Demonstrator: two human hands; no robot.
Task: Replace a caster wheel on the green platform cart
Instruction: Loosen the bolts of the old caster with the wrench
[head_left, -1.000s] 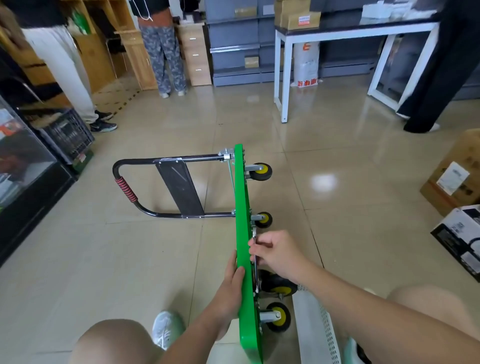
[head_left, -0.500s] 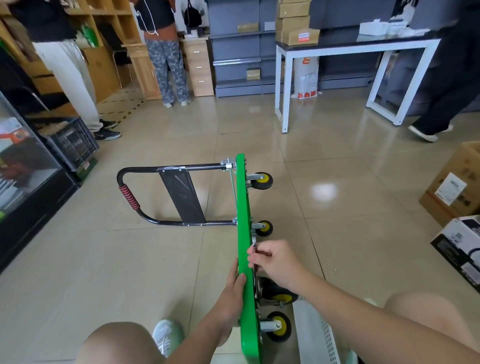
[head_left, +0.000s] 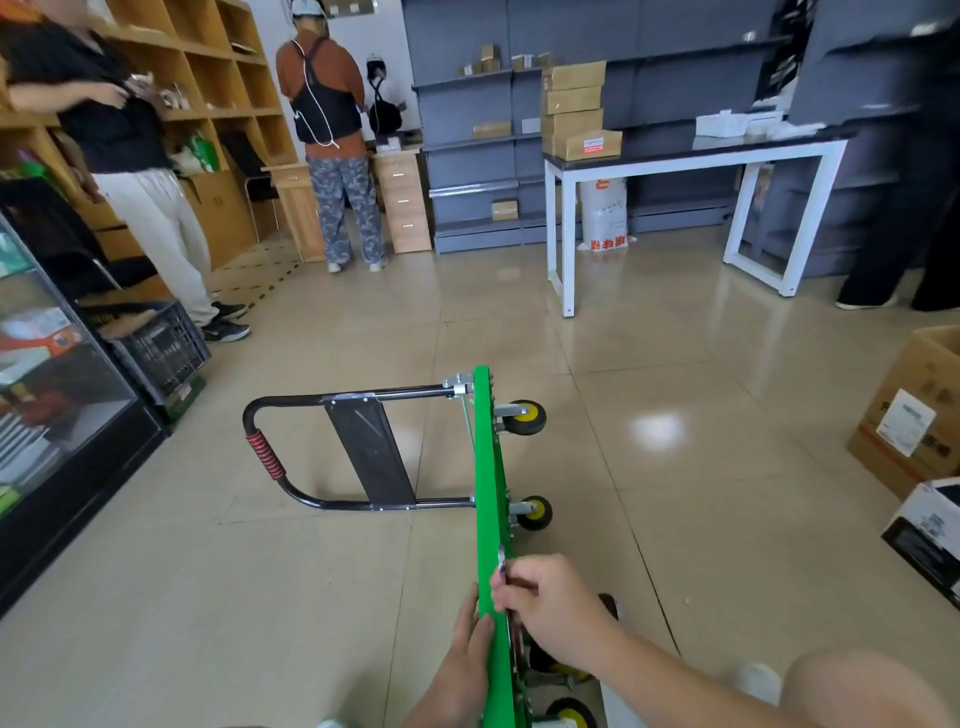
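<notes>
Left hand (head_left: 470, 636) flat, fingers together, palm pressed against top face of green platform cart (head_left: 491, 519); grips nothing. Right hand (head_left: 545, 597) curled on underside at deck edge, thumb and fingers pinching small metal tool (head_left: 503, 564); exact tool cannot tell. Cart stands on its side edge on tiled floor (head_left: 675, 467), deck vertical, running away from viewer. Near caster wheels (head_left: 571, 714) partly hidden under right forearm. Far caster wheels (head_left: 525, 417) stick out right. Folded black handle (head_left: 291, 447) lies left. Open floor both sides; white table (head_left: 691, 161) well beyond, cardboard boxes (head_left: 919, 410) far right.
</notes>
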